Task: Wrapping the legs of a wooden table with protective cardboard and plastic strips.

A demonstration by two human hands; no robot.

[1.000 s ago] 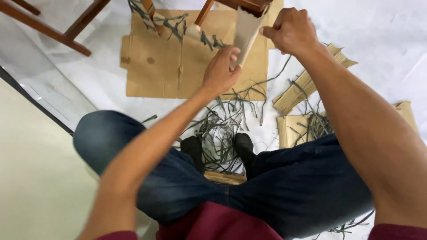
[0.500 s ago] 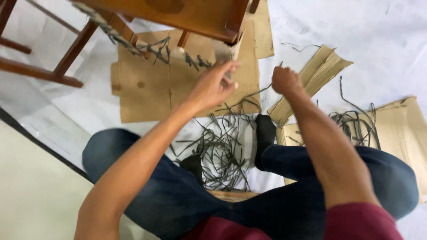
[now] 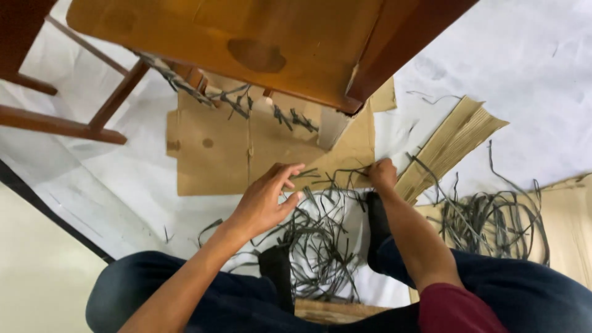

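Where the chair (image 3: 259,43) fills the top of the view, its seat and one dark leg hide most of what lies beneath, and its frame is cut off by the upper edge. Only part of the wrapped rail (image 3: 185,86) below the seat shows, bound with dark strips whose loose ends hang down. A pale card piece (image 3: 333,126) pokes out from under the seat's near corner; its upper end is hidden.

The left hand (image 3: 265,200) hovers open, fingers spread and slightly curled, over the near edge of the cardboard (image 3: 216,154), with nothing in it. The right hand (image 3: 382,174) is closed low at the cardboard's near right corner; it seems to pinch a dark strip (image 3: 345,171) running left from it, though the fingers are turned away and the hold is hard to make out.

Between the hands and the person's knees lies a tangle of dark strips (image 3: 314,240) on the white sheet (image 3: 524,55), partly covering two black socks (image 3: 277,271). A second coil of strips (image 3: 499,216) lies to the right, next to a fan of ribbed card (image 3: 450,139) that touches the right wrist. More cardboard (image 3: 573,216) is cut off at the right edge. Blue jeans (image 3: 154,290) and a maroon sleeve (image 3: 456,305) fill the bottom, hiding the floor there.
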